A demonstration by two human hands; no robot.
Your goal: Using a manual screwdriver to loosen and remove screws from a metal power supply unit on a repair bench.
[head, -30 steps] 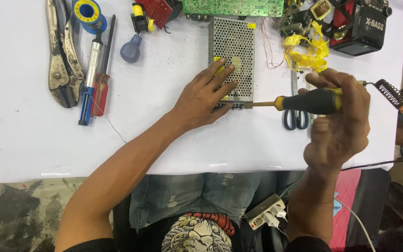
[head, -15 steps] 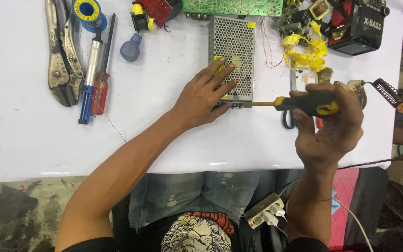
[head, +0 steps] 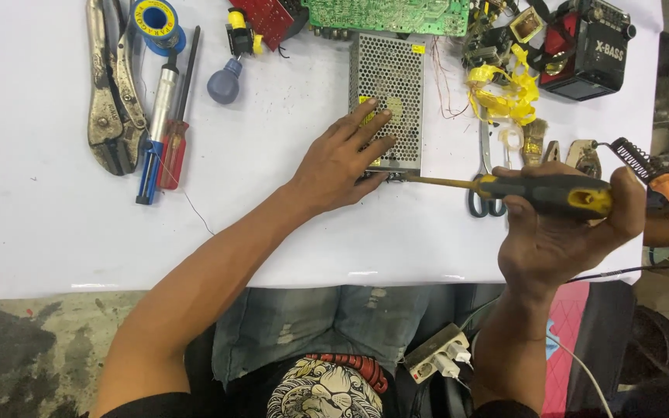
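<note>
A perforated metal power supply box [head: 387,85] lies on the white table [head: 272,232] at the top middle. My left hand [head: 342,159] rests flat on its near end, fingers spread, holding it down. My right hand [head: 559,232] is closed around the black and yellow handle of a screwdriver [head: 543,192]. The screwdriver's shaft runs left, and its tip meets the near edge of the box.
Locking pliers [head: 110,101], a solder roll [head: 155,17], a desoldering pump [head: 156,124] and a red screwdriver [head: 176,131] lie at the left. Circuit boards [head: 389,14], yellow tape scraps [head: 505,85], scissors [head: 488,186] and a black radio [head: 586,50] crowd the top right. A soldering iron [head: 660,178] sits at the right edge.
My right hand has shifted slightly down and left with the screwdriver, and its grip has rolled around the handle. The left hand stays on the box.
</note>
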